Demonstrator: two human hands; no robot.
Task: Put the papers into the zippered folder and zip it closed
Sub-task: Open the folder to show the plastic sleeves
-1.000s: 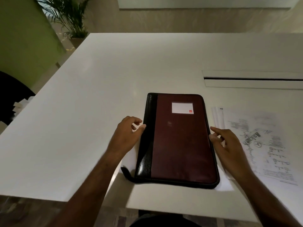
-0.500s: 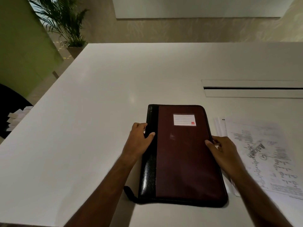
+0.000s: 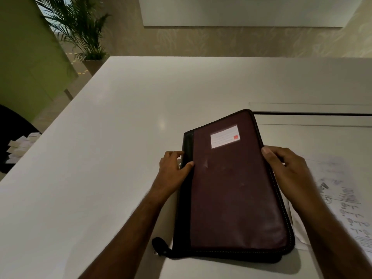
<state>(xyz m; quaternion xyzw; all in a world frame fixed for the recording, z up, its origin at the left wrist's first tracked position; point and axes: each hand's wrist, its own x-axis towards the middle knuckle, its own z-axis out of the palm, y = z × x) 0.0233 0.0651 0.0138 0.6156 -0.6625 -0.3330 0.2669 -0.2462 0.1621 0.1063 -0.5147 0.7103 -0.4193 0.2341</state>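
Hands (image 3: 175, 170) on shut zip folder (image 3: 231, 188)

Free room and obstacles on the table (image 3: 120, 158)

Bare tabletop lies open left of and beyond the folder (image 3: 231, 188). The right side is taken up: papers (image 3: 342, 198) lie just beside the folder, and a slot (image 3: 312, 113) crosses the top behind it. The left hand (image 3: 173, 170) and right hand (image 3: 285, 168) flank the folder's long edges.
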